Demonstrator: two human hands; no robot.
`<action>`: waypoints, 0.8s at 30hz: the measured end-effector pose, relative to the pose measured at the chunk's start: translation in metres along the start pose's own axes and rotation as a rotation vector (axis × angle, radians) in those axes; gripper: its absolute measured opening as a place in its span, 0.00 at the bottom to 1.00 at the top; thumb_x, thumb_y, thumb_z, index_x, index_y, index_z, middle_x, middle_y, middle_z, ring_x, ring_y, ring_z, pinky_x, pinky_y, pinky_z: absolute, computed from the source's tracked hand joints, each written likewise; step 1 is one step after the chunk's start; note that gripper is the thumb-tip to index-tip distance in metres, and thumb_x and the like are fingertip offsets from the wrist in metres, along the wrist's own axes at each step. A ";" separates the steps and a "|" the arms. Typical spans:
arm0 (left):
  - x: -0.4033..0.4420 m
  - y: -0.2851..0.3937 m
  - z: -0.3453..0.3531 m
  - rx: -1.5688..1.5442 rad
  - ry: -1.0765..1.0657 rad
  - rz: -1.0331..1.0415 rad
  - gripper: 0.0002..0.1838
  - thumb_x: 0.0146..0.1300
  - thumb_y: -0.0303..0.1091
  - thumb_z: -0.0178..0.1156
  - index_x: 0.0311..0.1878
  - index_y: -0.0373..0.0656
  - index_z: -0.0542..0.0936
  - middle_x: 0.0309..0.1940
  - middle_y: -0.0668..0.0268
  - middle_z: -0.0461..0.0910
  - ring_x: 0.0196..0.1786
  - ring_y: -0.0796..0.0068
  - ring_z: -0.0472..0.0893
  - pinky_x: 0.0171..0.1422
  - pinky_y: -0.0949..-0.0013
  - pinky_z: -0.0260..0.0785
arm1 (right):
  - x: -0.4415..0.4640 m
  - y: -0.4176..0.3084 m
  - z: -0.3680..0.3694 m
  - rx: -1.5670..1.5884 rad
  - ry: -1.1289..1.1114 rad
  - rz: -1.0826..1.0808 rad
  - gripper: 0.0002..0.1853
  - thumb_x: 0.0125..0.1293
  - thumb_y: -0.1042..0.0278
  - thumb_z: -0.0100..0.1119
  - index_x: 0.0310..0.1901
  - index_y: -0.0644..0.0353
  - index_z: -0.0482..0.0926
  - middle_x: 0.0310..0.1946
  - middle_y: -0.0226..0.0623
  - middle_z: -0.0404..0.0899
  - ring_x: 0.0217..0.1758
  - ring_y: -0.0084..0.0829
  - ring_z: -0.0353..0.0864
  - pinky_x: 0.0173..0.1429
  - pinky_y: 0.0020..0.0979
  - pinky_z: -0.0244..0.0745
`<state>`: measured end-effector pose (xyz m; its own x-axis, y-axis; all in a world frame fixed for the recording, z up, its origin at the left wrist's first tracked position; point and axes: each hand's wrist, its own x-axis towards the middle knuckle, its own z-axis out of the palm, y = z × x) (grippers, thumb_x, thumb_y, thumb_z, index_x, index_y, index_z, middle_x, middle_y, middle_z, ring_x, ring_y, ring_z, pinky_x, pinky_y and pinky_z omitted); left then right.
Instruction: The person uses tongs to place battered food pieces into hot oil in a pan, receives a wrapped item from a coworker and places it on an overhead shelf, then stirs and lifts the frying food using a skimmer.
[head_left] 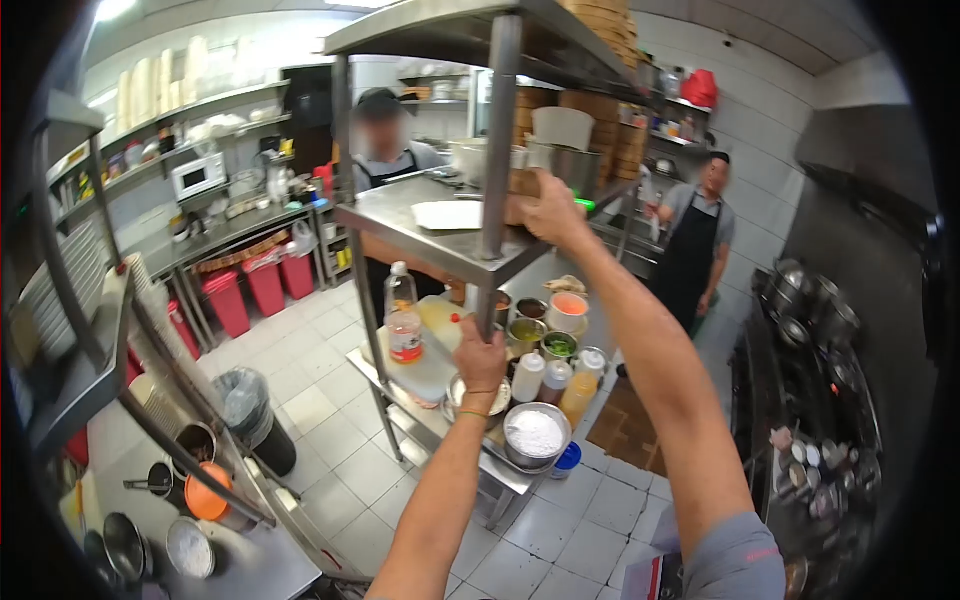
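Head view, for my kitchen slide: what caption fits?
Left hand at the shelf post, right hand higher, squeeze bottles below.

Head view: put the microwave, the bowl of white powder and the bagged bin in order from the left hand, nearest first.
From the left hand:
1. Bowl of white powder, below it and to the right, near the table's corner.
2. Bagged bin, on the floor to the left.
3. Microwave, far left, by the back wall.
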<state>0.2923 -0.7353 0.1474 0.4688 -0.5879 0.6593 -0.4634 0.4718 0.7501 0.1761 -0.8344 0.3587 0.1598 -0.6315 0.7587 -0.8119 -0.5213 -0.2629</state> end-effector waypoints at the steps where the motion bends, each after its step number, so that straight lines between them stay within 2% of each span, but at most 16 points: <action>1: 0.000 0.003 -0.001 0.024 -0.013 -0.023 0.23 0.53 0.32 0.62 0.52 0.43 0.68 0.31 0.48 0.80 0.35 0.43 0.80 0.38 0.49 0.72 | 0.000 -0.014 -0.012 0.107 -0.051 0.113 0.38 0.54 0.41 0.63 0.62 0.55 0.69 0.59 0.46 0.72 0.63 0.45 0.70 0.62 0.46 0.66; 2: 0.000 0.004 -0.001 0.043 -0.028 -0.046 0.23 0.53 0.32 0.62 0.53 0.43 0.68 0.32 0.48 0.80 0.35 0.43 0.80 0.38 0.49 0.72 | -0.001 -0.029 -0.025 0.209 -0.103 0.229 0.37 0.54 0.42 0.63 0.62 0.54 0.70 0.59 0.45 0.72 0.63 0.45 0.71 0.62 0.46 0.65; 4: 0.000 0.005 -0.002 0.032 -0.011 0.007 0.24 0.53 0.32 0.63 0.53 0.44 0.68 0.32 0.48 0.80 0.34 0.43 0.80 0.38 0.49 0.72 | 0.006 -0.021 -0.018 0.259 -0.097 0.243 0.34 0.55 0.43 0.62 0.61 0.53 0.71 0.59 0.45 0.72 0.63 0.44 0.70 0.62 0.45 0.65; 6: 0.000 0.009 -0.003 0.004 0.033 0.053 0.18 0.55 0.32 0.58 0.47 0.43 0.66 0.24 0.49 0.77 0.30 0.41 0.78 0.34 0.47 0.69 | 0.005 -0.027 -0.015 0.295 -0.083 0.276 0.32 0.57 0.45 0.62 0.60 0.52 0.72 0.59 0.44 0.72 0.63 0.43 0.70 0.62 0.44 0.64; 8: 0.000 0.009 -0.003 0.006 0.035 0.057 0.18 0.55 0.32 0.58 0.48 0.43 0.66 0.24 0.48 0.77 0.30 0.41 0.78 0.35 0.47 0.69 | -0.004 -0.033 -0.012 0.018 0.136 0.163 0.28 0.60 0.49 0.59 0.60 0.52 0.72 0.60 0.44 0.71 0.63 0.44 0.69 0.63 0.40 0.63; 11: 0.002 0.005 -0.003 0.006 0.033 0.063 0.18 0.55 0.32 0.58 0.48 0.43 0.66 0.25 0.48 0.77 0.31 0.40 0.78 0.36 0.46 0.69 | -0.011 -0.034 -0.026 0.043 0.365 0.083 0.25 0.63 0.52 0.58 0.58 0.56 0.73 0.57 0.43 0.70 0.61 0.42 0.70 0.62 0.37 0.64; 12: 0.002 0.006 -0.002 -0.001 0.028 0.065 0.19 0.55 0.32 0.58 0.48 0.43 0.66 0.26 0.48 0.78 0.32 0.40 0.78 0.36 0.46 0.69 | -0.015 -0.029 -0.033 0.037 0.359 0.082 0.25 0.63 0.52 0.58 0.58 0.56 0.73 0.57 0.43 0.70 0.61 0.42 0.70 0.62 0.37 0.64; 14: 0.002 0.008 -0.002 0.026 0.027 0.052 0.19 0.55 0.33 0.58 0.49 0.43 0.66 0.26 0.47 0.78 0.32 0.40 0.78 0.36 0.46 0.69 | -0.035 -0.016 -0.055 0.542 0.538 0.038 0.23 0.67 0.56 0.56 0.57 0.62 0.71 0.51 0.39 0.73 0.56 0.36 0.72 0.60 0.36 0.65; 15: 0.001 0.005 -0.002 0.048 -0.040 -0.043 0.24 0.54 0.36 0.61 0.54 0.41 0.68 0.37 0.45 0.80 0.38 0.41 0.79 0.43 0.48 0.71 | -0.058 -0.016 -0.072 0.627 0.519 0.093 0.22 0.68 0.58 0.56 0.58 0.63 0.70 0.49 0.37 0.74 0.53 0.33 0.73 0.57 0.35 0.67; 16: 0.001 -0.002 0.001 0.026 -0.022 -0.033 0.24 0.54 0.38 0.61 0.54 0.42 0.69 0.34 0.46 0.80 0.36 0.40 0.79 0.41 0.46 0.70 | -0.092 -0.016 -0.092 0.701 0.514 0.150 0.22 0.70 0.60 0.55 0.59 0.64 0.68 0.48 0.35 0.74 0.50 0.29 0.75 0.54 0.33 0.70; 18: 0.000 -0.016 0.008 0.045 0.004 0.032 0.23 0.55 0.40 0.60 0.52 0.42 0.70 0.25 0.48 0.78 0.31 0.40 0.78 0.35 0.45 0.68 | -0.174 0.000 -0.117 1.170 0.328 0.311 0.21 0.71 0.61 0.54 0.60 0.62 0.67 0.48 0.34 0.75 0.45 0.27 0.77 0.47 0.31 0.75; 19: 0.000 -0.015 0.008 -0.036 0.021 0.050 0.22 0.55 0.39 0.60 0.51 0.41 0.70 0.25 0.49 0.78 0.30 0.42 0.78 0.33 0.47 0.68 | -0.220 0.006 -0.126 1.342 0.317 0.371 0.20 0.71 0.61 0.54 0.59 0.60 0.66 0.49 0.36 0.76 0.41 0.25 0.78 0.41 0.30 0.78; 20: 0.001 -0.015 0.006 -0.052 -0.010 0.048 0.22 0.55 0.38 0.60 0.51 0.40 0.70 0.26 0.49 0.79 0.31 0.42 0.79 0.35 0.47 0.69 | -0.264 0.004 -0.135 1.320 0.281 0.471 0.20 0.73 0.59 0.47 0.62 0.58 0.63 0.48 0.37 0.76 0.41 0.31 0.79 0.42 0.35 0.79; 22: 0.003 -0.005 0.002 0.016 -0.019 -0.044 0.21 0.56 0.35 0.60 0.52 0.38 0.69 0.31 0.46 0.80 0.36 0.42 0.79 0.39 0.48 0.70 | -0.359 -0.003 -0.149 1.421 0.108 0.606 0.19 0.75 0.57 0.42 0.60 0.59 0.67 0.56 0.41 0.75 0.50 0.31 0.77 0.50 0.36 0.77; 23: 0.003 0.000 0.000 0.011 0.003 -0.012 0.21 0.57 0.32 0.59 0.53 0.38 0.69 0.30 0.46 0.80 0.35 0.42 0.80 0.40 0.49 0.70 | -0.407 -0.008 -0.148 1.439 0.054 0.824 0.23 0.74 0.52 0.40 0.61 0.58 0.67 0.60 0.40 0.73 0.54 0.31 0.76 0.55 0.38 0.73; 24: 0.000 0.015 -0.010 -0.151 -0.077 -0.081 0.23 0.58 0.29 0.57 0.57 0.35 0.67 0.38 0.45 0.79 0.44 0.44 0.78 0.49 0.52 0.69 | -0.463 -0.003 -0.143 1.572 -0.089 0.926 0.26 0.72 0.47 0.40 0.62 0.56 0.67 0.62 0.38 0.72 0.59 0.31 0.73 0.58 0.39 0.70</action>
<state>0.2927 -0.7218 0.1594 0.4384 -0.6737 0.5949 -0.3052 0.5109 0.8036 0.0244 -0.4581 0.0936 0.0857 -0.9954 0.0433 0.5666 0.0129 -0.8239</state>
